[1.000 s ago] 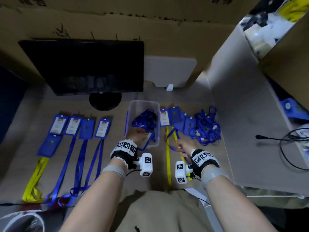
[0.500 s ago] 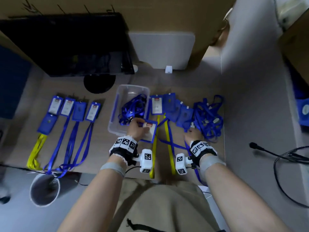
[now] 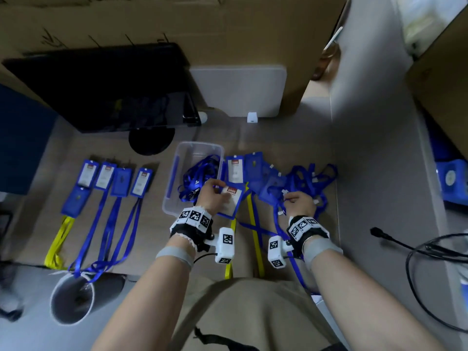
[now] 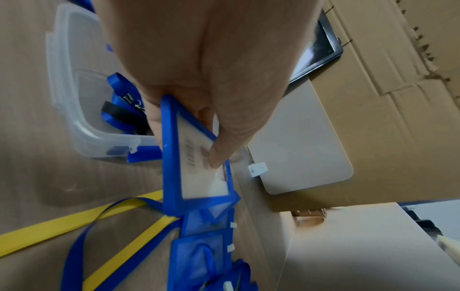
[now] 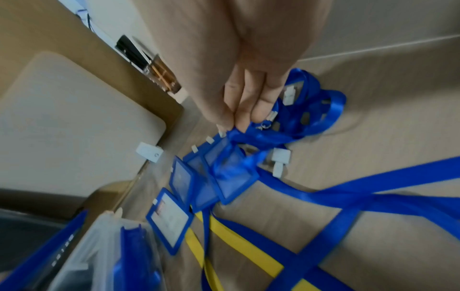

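Note:
My left hand [image 3: 215, 196] grips a blue badge holder [image 3: 234, 202] with a white, red-headed card inside, just right of the clear plastic box [image 3: 177, 173]. In the left wrist view the thumb presses on the holder's window [image 4: 199, 173] and the fingers curl behind it. My right hand [image 3: 293, 198] pinches a blue lanyard [image 5: 259, 135] near its clip, at the edge of a tangled heap of blue lanyards [image 3: 314, 178]. Several blue badge holders [image 3: 263, 178] lie overlapped between my hands. The box holds more blue lanyards.
Several badges with blue and yellow lanyards [image 3: 111, 178] lie in a row at the left. Yellow lanyards [image 3: 255, 236] run toward me. A black monitor [image 3: 101, 89] and a white panel [image 3: 238, 89] stand behind. A grey cup [image 3: 72, 302] sits front left, cables [image 3: 430, 252] at the right.
My left hand came out of the box and now holds the carded badge holder beside it. My right hand moved right from the yellow lanyards to the blue heap and took a lanyard.

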`<state>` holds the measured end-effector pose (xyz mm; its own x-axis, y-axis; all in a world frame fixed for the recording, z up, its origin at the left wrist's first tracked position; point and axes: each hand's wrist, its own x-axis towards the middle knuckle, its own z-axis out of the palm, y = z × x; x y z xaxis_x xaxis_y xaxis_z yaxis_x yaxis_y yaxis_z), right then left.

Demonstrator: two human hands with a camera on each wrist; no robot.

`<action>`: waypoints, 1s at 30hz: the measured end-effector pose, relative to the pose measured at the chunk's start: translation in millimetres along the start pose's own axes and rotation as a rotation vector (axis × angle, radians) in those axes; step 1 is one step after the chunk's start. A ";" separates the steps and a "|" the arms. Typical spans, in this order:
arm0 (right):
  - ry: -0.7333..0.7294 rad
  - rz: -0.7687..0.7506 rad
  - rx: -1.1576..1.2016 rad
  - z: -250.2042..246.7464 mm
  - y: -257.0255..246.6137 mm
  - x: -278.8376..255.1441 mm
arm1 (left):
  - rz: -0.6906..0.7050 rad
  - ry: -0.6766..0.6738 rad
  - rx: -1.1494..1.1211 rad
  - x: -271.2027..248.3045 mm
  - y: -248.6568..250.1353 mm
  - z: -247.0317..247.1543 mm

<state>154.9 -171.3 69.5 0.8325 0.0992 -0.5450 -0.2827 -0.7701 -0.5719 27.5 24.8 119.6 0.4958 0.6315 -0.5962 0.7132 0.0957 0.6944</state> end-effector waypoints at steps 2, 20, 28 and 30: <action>0.072 0.019 0.112 -8.1 -9.9 -6.7 | 0.006 -0.043 -0.016 1.7 3.0 1.5; -0.126 -0.176 0.271 13.2 -54.5 -139.8 | 0.251 -0.521 -0.080 -28.4 -40.1 -37.0; -0.076 -0.402 0.111 28.6 -58.6 -181.1 | 0.406 -0.584 -0.028 -44.7 -51.7 -66.9; -0.090 -0.437 0.120 30.1 -67.5 -184.9 | 0.426 -0.561 -0.063 -50.8 -48.8 -73.8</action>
<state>5.7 -118.8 190.4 0.8427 0.4570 -0.2846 0.0286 -0.5659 -0.8240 -69.1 44.8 145.7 0.9179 0.1340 -0.3734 0.3788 -0.0162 0.9254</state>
